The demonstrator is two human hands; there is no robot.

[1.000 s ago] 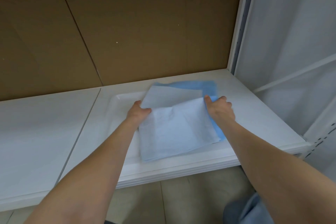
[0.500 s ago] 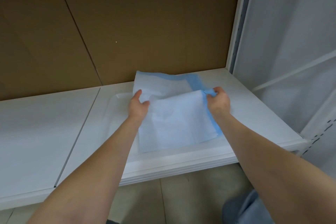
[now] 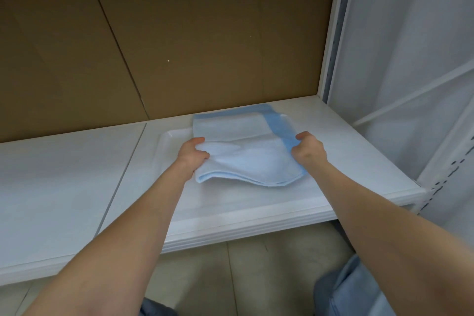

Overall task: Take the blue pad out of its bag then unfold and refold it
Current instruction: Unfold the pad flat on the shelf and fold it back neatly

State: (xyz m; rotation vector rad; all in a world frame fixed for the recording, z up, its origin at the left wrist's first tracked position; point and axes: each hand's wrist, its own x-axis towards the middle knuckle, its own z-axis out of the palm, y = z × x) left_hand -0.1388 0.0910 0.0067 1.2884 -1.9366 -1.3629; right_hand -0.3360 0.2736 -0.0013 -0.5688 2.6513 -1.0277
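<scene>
We held the blue pad point(image 3: 246, 159) over the white tray point(image 3: 169, 136) on the shelf point(image 3: 64, 174), left hand point(image 3: 193, 153) and right hand point(image 3: 307, 151) each pinching a side. A loose grip could let the fold flop open.

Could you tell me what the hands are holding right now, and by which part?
Both hold the blue pad: left hand pinches its left edge, right hand its blue right edge.

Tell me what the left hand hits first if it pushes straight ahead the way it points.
Probably the far half of the blue pad, lying flat just beyond the left hand; past it, the brown back panel. Depth is hard to judge here.
</scene>
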